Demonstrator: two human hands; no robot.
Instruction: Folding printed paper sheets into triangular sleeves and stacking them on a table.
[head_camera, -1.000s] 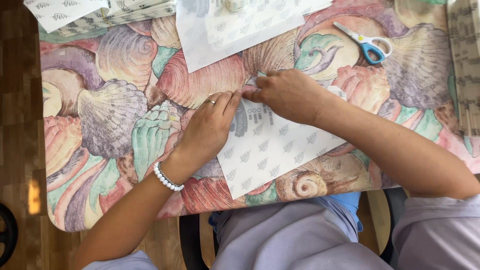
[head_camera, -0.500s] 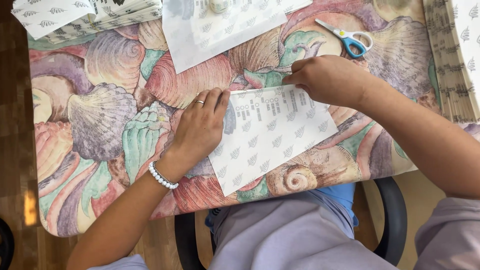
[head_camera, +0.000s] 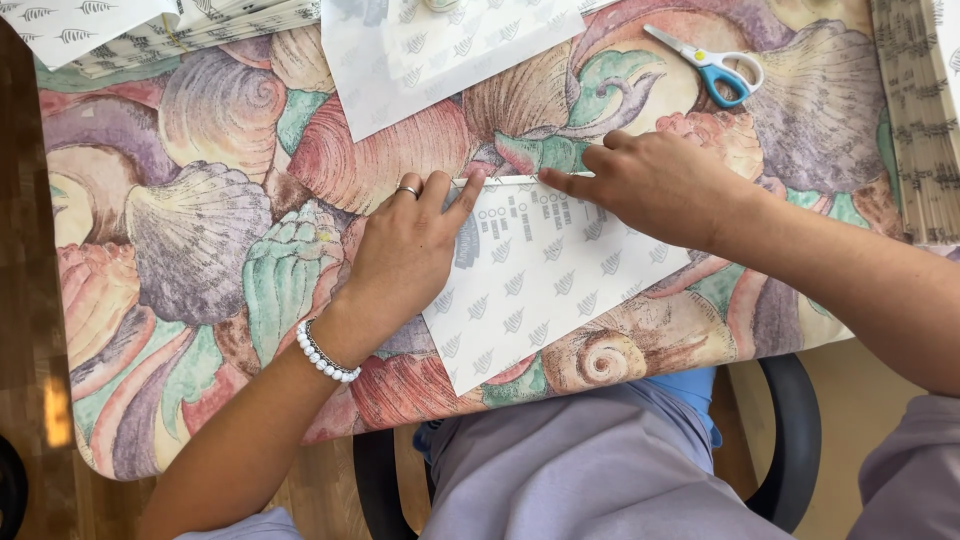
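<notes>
A white paper bag printed with small grey leaf shapes lies flat near the front edge of the table with the seashell-patterned cloth. Its long axis runs diagonally, from the folded top edge toward the middle of the table down to a corner that hangs just over the front edge. The left hand lies flat on the bag's left part, its fingers spread and one fingertip on the folded edge. The right hand presses its extended forefinger onto the same fold, its other fingers curled; neither hand grips anything. The two hands are close but apart.

One pair of blue-handled scissors lies near the table's far right corner. One larger sheet of the same leaf-printed paper sits at the far edge, cut off by the frame. Two stacks of folded bags, one at each far corner, are partly out of view and cannot be counted.
</notes>
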